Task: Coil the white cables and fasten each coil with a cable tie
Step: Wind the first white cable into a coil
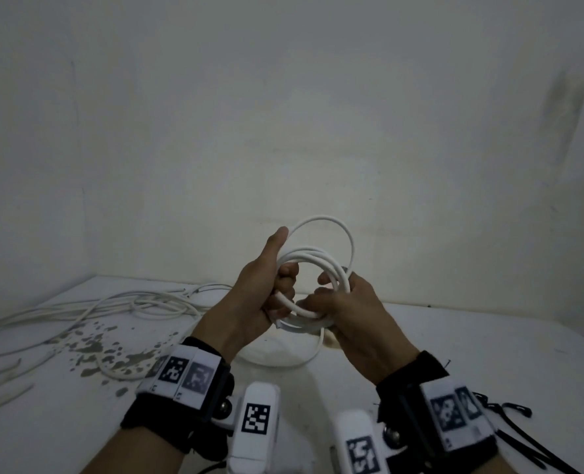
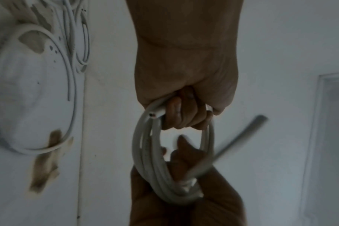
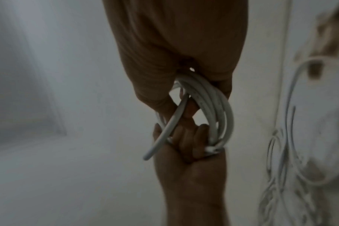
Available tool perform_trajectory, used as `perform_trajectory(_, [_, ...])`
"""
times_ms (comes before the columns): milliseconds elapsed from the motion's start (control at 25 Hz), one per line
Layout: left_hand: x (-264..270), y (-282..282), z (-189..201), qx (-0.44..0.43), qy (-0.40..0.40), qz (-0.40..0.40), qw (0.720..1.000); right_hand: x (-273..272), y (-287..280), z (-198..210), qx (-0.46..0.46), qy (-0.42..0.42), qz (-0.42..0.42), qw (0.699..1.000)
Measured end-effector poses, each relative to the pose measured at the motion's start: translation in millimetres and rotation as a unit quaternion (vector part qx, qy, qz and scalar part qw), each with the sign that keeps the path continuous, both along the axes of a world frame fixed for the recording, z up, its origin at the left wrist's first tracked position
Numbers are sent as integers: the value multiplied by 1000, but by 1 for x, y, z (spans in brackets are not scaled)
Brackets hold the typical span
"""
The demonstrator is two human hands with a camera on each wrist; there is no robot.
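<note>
A white cable coil (image 1: 317,265) of several loops is held upright in the air above the table (image 1: 454,343). My left hand (image 1: 266,285) grips its left side, fingers curled round the loops and thumb up along them. My right hand (image 1: 345,302) grips the lower right side of the coil (image 3: 213,99). One larger loop (image 1: 335,224) stands above the rest. In the left wrist view a cut cable end (image 2: 155,115) pokes out beside my left fingers (image 2: 184,113). A length of cable (image 1: 311,357) hangs from the coil down to the table.
Several loose white cables (image 1: 112,302) lie tangled on the left of the white table, over dark chipped patches (image 1: 95,347). Black cable ties (image 1: 509,408) lie at the right near my right wrist. White walls close the corner behind.
</note>
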State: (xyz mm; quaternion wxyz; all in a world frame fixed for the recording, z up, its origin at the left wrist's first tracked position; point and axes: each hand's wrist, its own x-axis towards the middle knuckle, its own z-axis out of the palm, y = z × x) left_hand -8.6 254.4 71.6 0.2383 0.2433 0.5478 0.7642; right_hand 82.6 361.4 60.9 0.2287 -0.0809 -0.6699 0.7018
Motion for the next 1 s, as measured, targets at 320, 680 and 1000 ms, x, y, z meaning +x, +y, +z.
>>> perform_trajectory(320, [0, 1, 4, 20, 2, 80, 997, 12, 2, 11, 292, -115, -122, 942])
perform_trajectory(680, [-52, -33, -4, 126, -155, 149, 968, 44, -7, 39, 360, -82, 8, 929])
perform_trajectory(1000, [-57, -31, -5, 196, -202, 65, 957, 36, 9, 29, 495, -89, 71, 862])
